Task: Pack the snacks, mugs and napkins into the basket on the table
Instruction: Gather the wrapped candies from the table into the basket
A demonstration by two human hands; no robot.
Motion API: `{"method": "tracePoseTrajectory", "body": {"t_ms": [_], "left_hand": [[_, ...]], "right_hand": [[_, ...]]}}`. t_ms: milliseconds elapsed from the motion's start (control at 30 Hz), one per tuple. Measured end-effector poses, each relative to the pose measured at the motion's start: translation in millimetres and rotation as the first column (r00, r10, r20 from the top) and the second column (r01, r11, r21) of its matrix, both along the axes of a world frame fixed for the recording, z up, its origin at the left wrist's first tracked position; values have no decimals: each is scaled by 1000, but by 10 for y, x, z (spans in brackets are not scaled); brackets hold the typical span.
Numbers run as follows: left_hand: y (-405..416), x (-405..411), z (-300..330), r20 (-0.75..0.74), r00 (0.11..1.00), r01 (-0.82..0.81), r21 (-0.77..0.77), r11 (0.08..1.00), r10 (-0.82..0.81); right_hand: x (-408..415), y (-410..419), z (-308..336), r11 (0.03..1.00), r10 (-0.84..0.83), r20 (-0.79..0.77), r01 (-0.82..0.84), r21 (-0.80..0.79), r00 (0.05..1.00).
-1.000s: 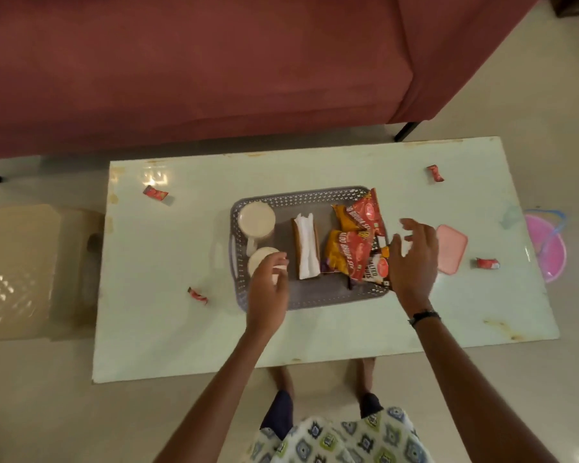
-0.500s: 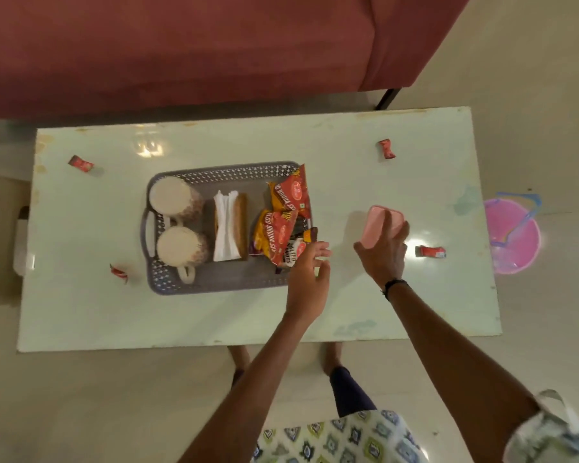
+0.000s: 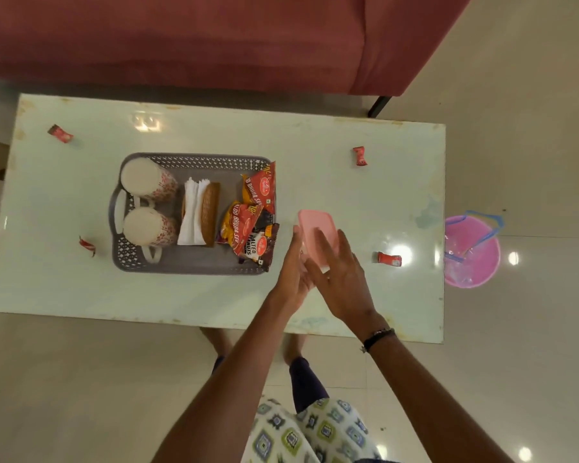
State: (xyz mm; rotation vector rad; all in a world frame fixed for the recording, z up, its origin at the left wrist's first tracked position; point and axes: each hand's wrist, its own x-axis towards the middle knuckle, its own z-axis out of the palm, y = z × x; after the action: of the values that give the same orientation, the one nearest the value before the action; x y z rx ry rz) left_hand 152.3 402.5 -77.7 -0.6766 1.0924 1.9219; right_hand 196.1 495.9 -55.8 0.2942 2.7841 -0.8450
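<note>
A grey perforated basket (image 3: 194,266) sits on the pale table (image 3: 348,188). It holds two white mugs with a red pattern (image 3: 146,178) (image 3: 147,227) at its left end. White napkins (image 3: 191,212) stand in a wicker holder (image 3: 211,208) in the middle, and red and orange snack packets (image 3: 244,222) lie at its right end. Just right of the basket, a small pink box (image 3: 315,225) is tilted above the table. My right hand (image 3: 340,279) lies over the box and my left hand (image 3: 293,272) presses its left side.
Small red wrapped candies lie loose on the table: far left (image 3: 60,133), beside the basket's left end (image 3: 87,245), back right (image 3: 360,156) and right of my hands (image 3: 389,259). A pink bucket (image 3: 472,252) stands on the floor at the right. A red sofa (image 3: 181,38) runs behind the table.
My left hand left the mug and crossed to the right. My right hand reached the pink box and lifted it; now both hands are on it.
</note>
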Motion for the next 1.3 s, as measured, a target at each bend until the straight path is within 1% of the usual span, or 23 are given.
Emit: {"method": "tracePoseTrajectory", "body": {"t_ms": [67, 100, 133, 167, 200, 233, 300, 333, 367, 467, 500, 567, 667, 733, 800, 867, 933, 1067, 1167, 1300], "left_hand": [[39, -38, -10, -13, 1000, -22, -9, 1000, 22], [59, -53, 3, -13, 1000, -24, -30, 999, 23], [68, -61, 10, -2, 1000, -24, -57, 998, 24], [63, -66, 0, 19, 1000, -19, -75, 997, 21], [43, -69, -25, 42, 999, -19, -67, 998, 21], [9, -64, -58, 65, 998, -23, -50, 999, 26], [-77, -62, -102, 105, 994, -33, -37, 999, 37], [-108, -75, -108, 111, 993, -26, -31, 999, 29], [-113, -99, -98, 108, 994, -7, -12, 1000, 8], [-41, -184, -49, 108, 993, 37, 9, 999, -38], [-2, -219, -47, 96, 995, 44, -14, 999, -42], [69, -278, -58, 69, 994, 87, -78, 993, -81], [135, -328, -153, 43, 986, 167, -184, 969, -162], [152, -296, -268, 16, 976, 213, -305, 928, -218], [165, -242, -384, -5, 962, 249, -409, 878, -274], [170, -213, -474, -10, 964, 231, -468, 853, -266], [167, -216, -542, -21, 971, 191, -532, 825, -238], [180, -273, -649, -17, 970, 177, -635, 752, -242], [222, -316, -680, 1, 963, 200, -671, 714, -270], [255, -303, -656, 14, 942, 236, -737, 634, -335]], "right_hand": [[-13, -2, 39, 979, 114, 42, -120, 163, 993], [-23, 4, 31, 969, 146, 32, -149, 199, 989], [-35, 8, 32, 970, 156, 16, -156, 184, 988], [-50, 6, 63, 985, 128, -5, -127, 115, 992], [-71, 19, 97, 997, 75, -16, -74, 19, 997], [-84, 59, 115, 999, 35, -23, -36, -37, 999], [-119, 129, 185, 998, -28, -33, 26, -57, 999], [-114, 175, 173, 999, -27, -41, 26, -23, 999], [-102, 231, 108, 999, -43, -50, 42, -24, 998], [-51, 284, -43, 980, -153, -32, 148, -131, 988], [-24, 268, -101, 974, -185, -39, 178, -139, 982], [18, 242, -198, 974, -208, -60, 201, -106, 976], [21, 268, -332, 966, -253, -5, 253, -59, 967], [8, 291, -386, 960, -273, 20, 274, -55, 962], [0, 310, -457, 949, -294, 34, 296, -107, 955], [-14, 334, -523, 887, -394, 85, 403, -226, 915], [-36, 371, -563, 776, -520, 161, 543, -320, 839], [-57, 486, -610, 595, -675, 229, 701, -393, 701], [-25, 530, -686, 498, -717, 293, 759, -420, 633], [12, 529, -769, 408, -707, 388, 789, -459, 591]]}}
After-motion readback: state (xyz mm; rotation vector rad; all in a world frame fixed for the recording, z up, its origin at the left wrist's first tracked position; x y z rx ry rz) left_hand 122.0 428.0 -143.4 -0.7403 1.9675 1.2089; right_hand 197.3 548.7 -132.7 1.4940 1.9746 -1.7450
